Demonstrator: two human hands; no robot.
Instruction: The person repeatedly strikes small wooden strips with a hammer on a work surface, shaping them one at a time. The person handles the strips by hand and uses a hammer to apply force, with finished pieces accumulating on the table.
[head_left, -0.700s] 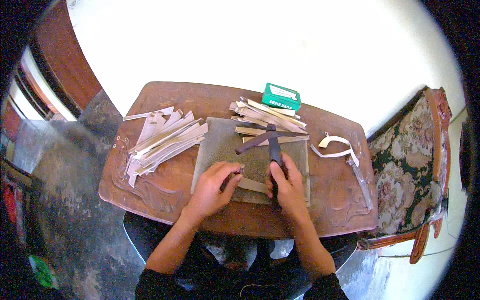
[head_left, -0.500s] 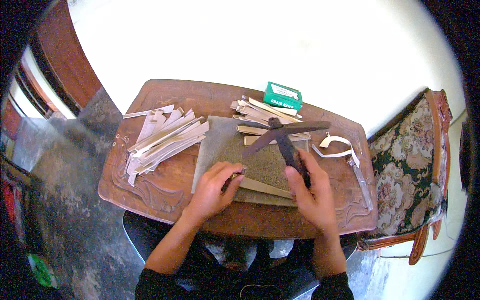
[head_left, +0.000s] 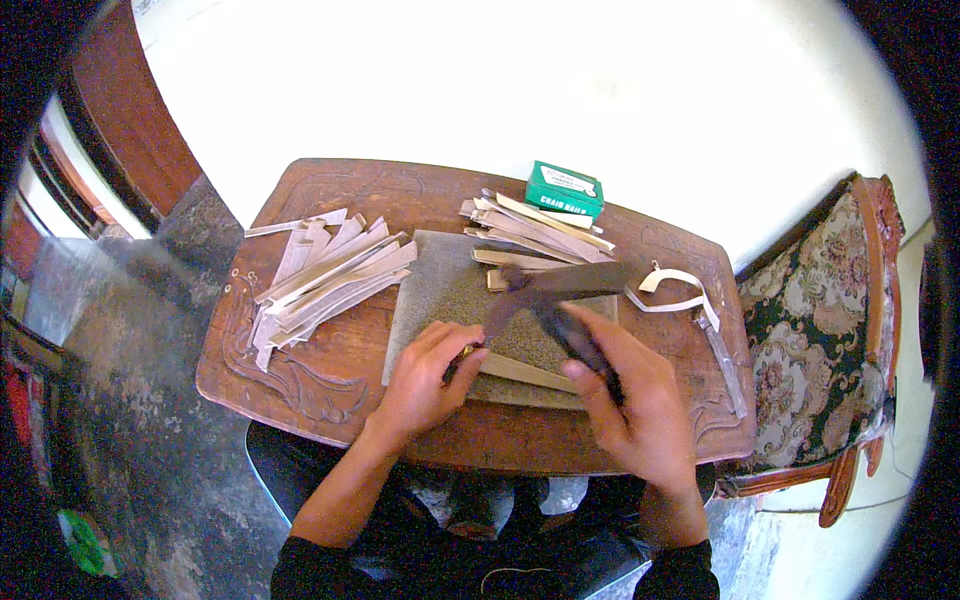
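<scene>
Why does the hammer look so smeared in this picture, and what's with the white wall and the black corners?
Head view: the hammer is blurred, probably by motion, while the green box looks sharper; head view: the wall is washed out to near white, likely overexposed; head view: the dark, speckled corners are probably the fisheye lens's round rim rather than shadow.

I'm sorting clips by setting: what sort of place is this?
Probably a room in a home, perhaps a living room: it has a carved wooden table and a floral upholstered seat.

Hammer head (head_left: 565,287) blurred dark
</scene>
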